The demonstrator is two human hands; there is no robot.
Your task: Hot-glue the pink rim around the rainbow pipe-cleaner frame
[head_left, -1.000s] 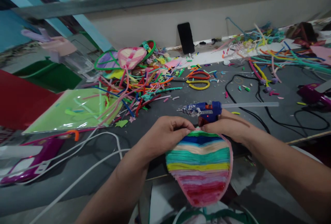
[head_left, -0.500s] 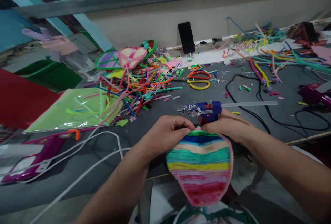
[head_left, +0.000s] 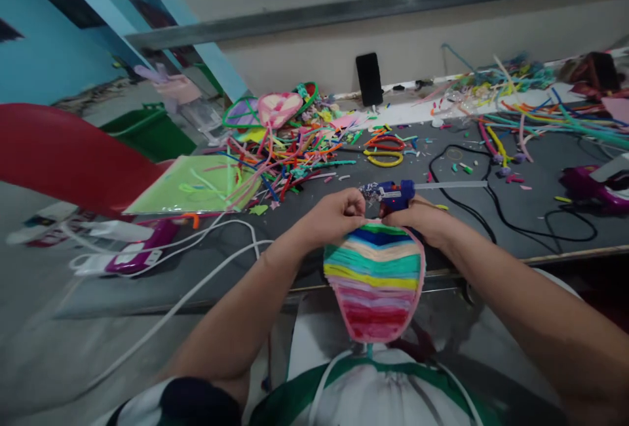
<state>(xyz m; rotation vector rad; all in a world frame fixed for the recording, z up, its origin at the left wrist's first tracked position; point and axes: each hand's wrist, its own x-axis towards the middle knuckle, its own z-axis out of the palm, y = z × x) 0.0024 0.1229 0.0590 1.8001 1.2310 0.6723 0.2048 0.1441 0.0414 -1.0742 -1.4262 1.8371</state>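
A heart-like panel of striped pipe cleaners (head_left: 376, 275), edged in pink, hangs at the table's front edge. My left hand (head_left: 337, 217) is closed, pinching the panel's top edge at its left. In my right hand (head_left: 423, 219) is a blue hot glue gun (head_left: 397, 196), its nozzle pointing left toward my left fingers. The right fingertips also touch the panel's top edge. A long clear glue stick (head_left: 452, 185) sticks out of the gun's back. My right palm partly hides the gun's handle.
Behind my hands lie scissors (head_left: 386, 158) and a heap of pipe cleaners (head_left: 299, 160). A phone (head_left: 369, 78) leans on the wall. Purple power strips stand left (head_left: 142, 249) and right (head_left: 597, 187). White cables (head_left: 196, 293) cross the left side; a black cord (head_left: 472, 216) loops at right.
The view has shifted, so the table appears farther left and more of my lap shows. Both hands keep their grip on the panel and glue gun, with the panel's top edge still between them.
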